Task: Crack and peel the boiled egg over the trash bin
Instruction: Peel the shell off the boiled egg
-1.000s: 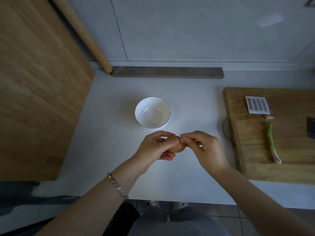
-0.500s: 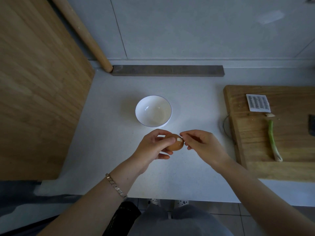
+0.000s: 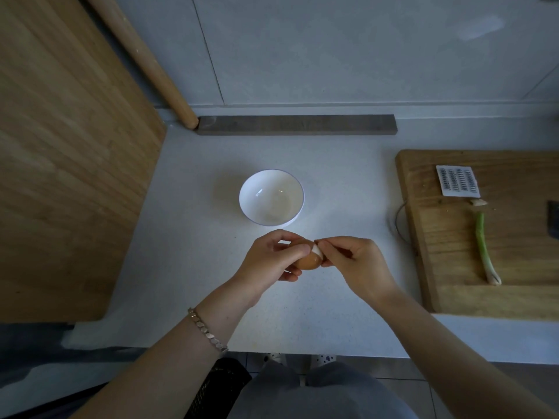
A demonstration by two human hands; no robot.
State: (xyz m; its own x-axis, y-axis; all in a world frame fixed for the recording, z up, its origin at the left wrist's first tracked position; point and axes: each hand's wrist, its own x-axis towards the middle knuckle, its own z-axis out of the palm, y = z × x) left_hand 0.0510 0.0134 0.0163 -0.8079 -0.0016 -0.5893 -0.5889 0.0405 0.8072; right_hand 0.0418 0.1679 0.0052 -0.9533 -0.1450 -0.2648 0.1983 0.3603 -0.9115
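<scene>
Left hand (image 3: 269, 258): cradled the egg (image 3: 307, 262) above the tabletop (image 3: 187, 267)
Right hand (image 3: 355, 263): pinched a shell flake (image 3: 316, 251) at its tip
Progress: cracked, one white patch bared; most shell seemingly still on, peeling barely begun

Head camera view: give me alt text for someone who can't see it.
A person's left grip holds a brown egg above a white counter while the right grip pinches shell at its partly peeled end. A white bowl sits just beyond; a green onion lies on a cutting board to the right.
</scene>
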